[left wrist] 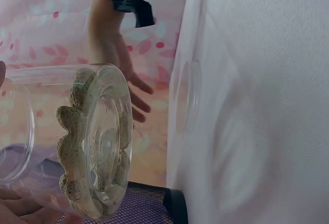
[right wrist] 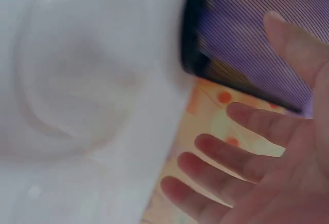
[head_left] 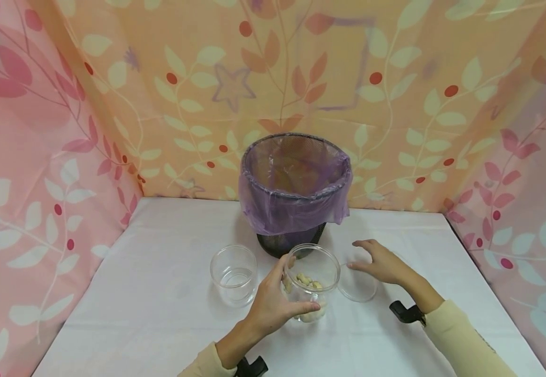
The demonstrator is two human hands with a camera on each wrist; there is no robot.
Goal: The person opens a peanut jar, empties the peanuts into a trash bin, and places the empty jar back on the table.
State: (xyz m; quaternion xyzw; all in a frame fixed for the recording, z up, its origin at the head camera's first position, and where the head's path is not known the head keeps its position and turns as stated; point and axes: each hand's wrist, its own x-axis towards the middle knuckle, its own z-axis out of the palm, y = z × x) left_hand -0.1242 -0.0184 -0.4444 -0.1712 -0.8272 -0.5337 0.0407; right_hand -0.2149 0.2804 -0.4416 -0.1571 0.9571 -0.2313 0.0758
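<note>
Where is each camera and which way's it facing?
Head: worn there, looking forward and down at the lined bin and peanut jar; sleeves, left grip, right grip show.
Left wrist: worn there, facing the peanut jar; some left grip shows, right grip beyond.
Right wrist: worn there, facing the lined bin past spread right fingers.
Head and left wrist share the peanut jar.

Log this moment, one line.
left hand: holds clear peanut jar off table | right hand: near clear lid | second jar: upright on table
</note>
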